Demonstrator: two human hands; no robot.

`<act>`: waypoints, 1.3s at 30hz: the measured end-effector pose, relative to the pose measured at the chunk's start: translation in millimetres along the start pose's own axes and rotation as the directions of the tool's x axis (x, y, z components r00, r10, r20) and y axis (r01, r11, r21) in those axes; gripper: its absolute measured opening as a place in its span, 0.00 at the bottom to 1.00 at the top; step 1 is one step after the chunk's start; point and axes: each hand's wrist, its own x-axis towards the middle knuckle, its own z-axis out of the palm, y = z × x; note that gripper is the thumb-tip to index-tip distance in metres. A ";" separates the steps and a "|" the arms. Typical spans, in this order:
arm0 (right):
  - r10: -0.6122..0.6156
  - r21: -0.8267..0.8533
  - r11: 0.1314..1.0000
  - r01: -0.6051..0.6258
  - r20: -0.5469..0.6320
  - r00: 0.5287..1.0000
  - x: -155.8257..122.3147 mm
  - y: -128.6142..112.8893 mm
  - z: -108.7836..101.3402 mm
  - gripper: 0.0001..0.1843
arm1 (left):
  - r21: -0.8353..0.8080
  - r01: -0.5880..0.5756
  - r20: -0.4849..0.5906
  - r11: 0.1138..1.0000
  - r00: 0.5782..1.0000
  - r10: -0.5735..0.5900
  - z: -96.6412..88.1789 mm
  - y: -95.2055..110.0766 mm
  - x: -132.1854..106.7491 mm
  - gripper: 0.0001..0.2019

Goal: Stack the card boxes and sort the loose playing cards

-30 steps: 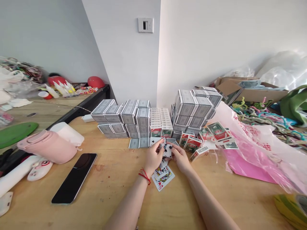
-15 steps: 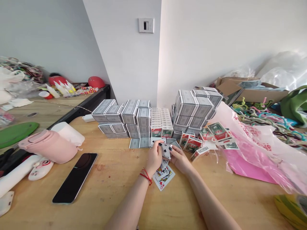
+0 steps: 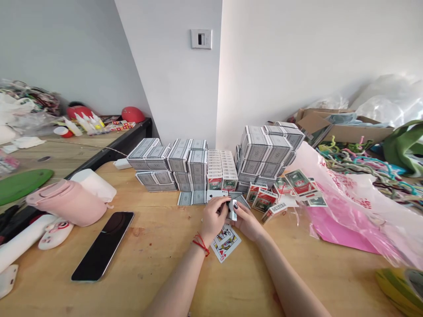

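My left hand (image 3: 214,219), with a red string bracelet at the wrist, and my right hand (image 3: 245,220) meet over the wooden table and together grip a small stack of playing cards (image 3: 232,210) held on edge. Both hands have the fingers closed on it. Under my hands a few face-up cards (image 3: 226,241), a queen among them, lie on the table. Just beyond my fingers lie face-down cards (image 3: 191,198) and an ace. Behind them stand stacks of boxed card decks (image 3: 178,164) and a taller pile (image 3: 267,152).
A black phone (image 3: 104,244) lies at the left front beside a pink pouch (image 3: 68,202) and white items. Loose red-green deck boxes (image 3: 291,189) spill onto a pink plastic bag (image 3: 343,207) at the right. Cardboard boxes and coloured cords fill the far right.
The held cards have turned from showing a face with black pips to standing on edge. My hands have closed in a little; the view has shifted slightly.
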 end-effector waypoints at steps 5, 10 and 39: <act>-0.018 0.015 1.000 0.018 0.010 1.000 1.2 -1.0 0.8 0.18 | 0.035 0.042 -0.079 0.998 0.996 -0.040 0.1 -2.8 -1.6 0.11; -0.030 0.048 0.998 0.029 0.007 1.000 3.7 -0.4 -1.7 0.17 | 0.070 0.096 -0.224 0.993 0.972 -0.078 -0.8 -10.3 -2.7 0.11; -0.313 -0.215 0.940 0.264 -0.242 0.918 10.8 9.3 -16.8 0.14 | 0.284 -0.278 0.152 0.918 0.958 0.243 -2.0 2.0 -5.2 0.02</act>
